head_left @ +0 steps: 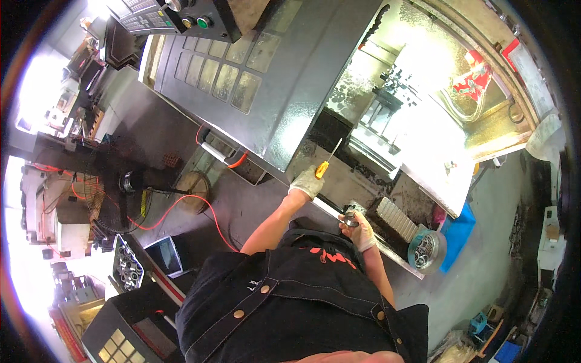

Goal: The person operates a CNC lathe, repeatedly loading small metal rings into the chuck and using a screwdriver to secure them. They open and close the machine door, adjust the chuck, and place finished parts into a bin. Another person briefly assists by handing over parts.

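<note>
My left hand (304,185), in a pale work glove, is closed around a screwdriver with a yellow-orange handle (322,170). Its thin shaft points away from me, toward the lit opening of a machine. Lower and to the right, my right hand (361,232), gloved too, grips a small dark metal ring (348,219) between thumb and fingers. Just beyond that hand lies a row of pale, grimy metal pieces (396,218) on the machine's front ledge. To their right stands a round metal pan (446,249) holding several rings.
A grey sliding door (278,91) with a handle (223,158) covers the machine's left side; a control panel (181,18) hangs above. Blue sheeting (458,236) lies beyond the pan. On the left are a large fan (118,187) and an orange hose (209,206) across the floor.
</note>
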Action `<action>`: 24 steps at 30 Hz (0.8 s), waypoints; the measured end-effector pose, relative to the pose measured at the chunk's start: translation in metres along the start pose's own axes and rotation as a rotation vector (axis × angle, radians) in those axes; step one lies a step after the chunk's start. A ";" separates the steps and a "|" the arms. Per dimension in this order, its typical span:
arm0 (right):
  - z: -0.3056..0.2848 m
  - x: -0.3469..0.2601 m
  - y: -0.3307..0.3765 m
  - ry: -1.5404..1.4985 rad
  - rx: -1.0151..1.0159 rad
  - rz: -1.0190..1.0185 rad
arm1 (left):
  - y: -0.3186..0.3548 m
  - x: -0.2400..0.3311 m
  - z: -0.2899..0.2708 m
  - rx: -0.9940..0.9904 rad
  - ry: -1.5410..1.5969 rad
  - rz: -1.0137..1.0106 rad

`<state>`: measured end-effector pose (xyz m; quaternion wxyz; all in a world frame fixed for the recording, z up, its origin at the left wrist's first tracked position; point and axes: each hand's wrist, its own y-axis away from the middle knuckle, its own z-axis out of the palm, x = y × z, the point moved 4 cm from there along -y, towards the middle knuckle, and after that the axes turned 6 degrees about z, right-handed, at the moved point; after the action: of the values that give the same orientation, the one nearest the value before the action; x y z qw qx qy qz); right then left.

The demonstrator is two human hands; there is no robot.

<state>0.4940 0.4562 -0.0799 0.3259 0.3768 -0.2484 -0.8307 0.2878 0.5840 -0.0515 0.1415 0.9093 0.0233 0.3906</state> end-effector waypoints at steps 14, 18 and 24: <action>0.026 0.025 -0.036 -0.286 -0.020 -0.051 | -0.004 -0.021 -0.045 0.113 0.124 0.180; 0.047 0.001 -0.049 -0.320 -0.066 -0.086 | -0.004 -0.009 -0.057 0.032 0.009 0.146; 0.070 -0.043 -0.077 -0.373 -0.155 -0.063 | -0.045 0.026 -0.076 0.057 -0.103 0.103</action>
<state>0.4330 0.5507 -0.0691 0.2763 0.1979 -0.2276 -0.9125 0.2545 0.6498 0.0046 0.0964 0.9319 -0.0196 0.3492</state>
